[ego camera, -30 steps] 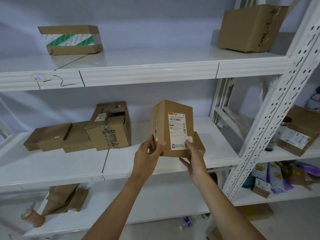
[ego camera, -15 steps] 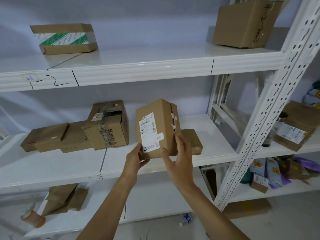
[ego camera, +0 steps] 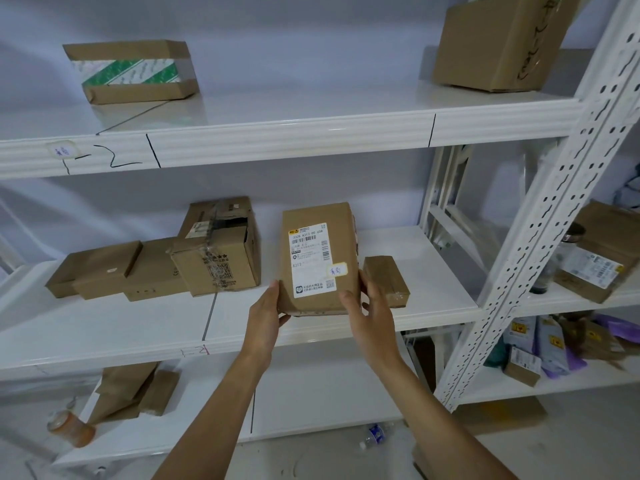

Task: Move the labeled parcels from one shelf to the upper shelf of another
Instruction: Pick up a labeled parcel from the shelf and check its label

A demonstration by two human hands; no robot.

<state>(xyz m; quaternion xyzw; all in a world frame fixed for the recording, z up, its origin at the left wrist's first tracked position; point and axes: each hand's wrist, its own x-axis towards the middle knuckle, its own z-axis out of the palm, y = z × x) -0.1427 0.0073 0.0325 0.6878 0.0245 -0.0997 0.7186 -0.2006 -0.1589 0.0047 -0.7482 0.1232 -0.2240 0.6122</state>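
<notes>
A brown cardboard parcel [ego camera: 317, 258] with a white shipping label and a small yellow-edged sticker faces me, upright, just above the front of the middle shelf [ego camera: 104, 327]. My left hand [ego camera: 265, 311] grips its lower left edge and my right hand [ego camera: 369, 306] grips its lower right edge. The upper shelf [ego camera: 294, 133] runs above, with a green-and-white taped box [ego camera: 130, 71] at its left and a large brown box [ego camera: 498, 43] at its right.
On the middle shelf lie flat brown boxes [ego camera: 100, 270], a taped torn-open box [ego camera: 218, 251] and a small brown box [ego camera: 386, 280]. A perforated white upright [ego camera: 540, 244] slants at the right; beyond it another rack holds labeled parcels [ego camera: 595, 258]. A bottle [ego camera: 375, 434] lies on the floor.
The parcel has been turned in my hands so its label faces me squarely, and it has come lower toward the middle shelf. My right hand slid to its lower right edge.
</notes>
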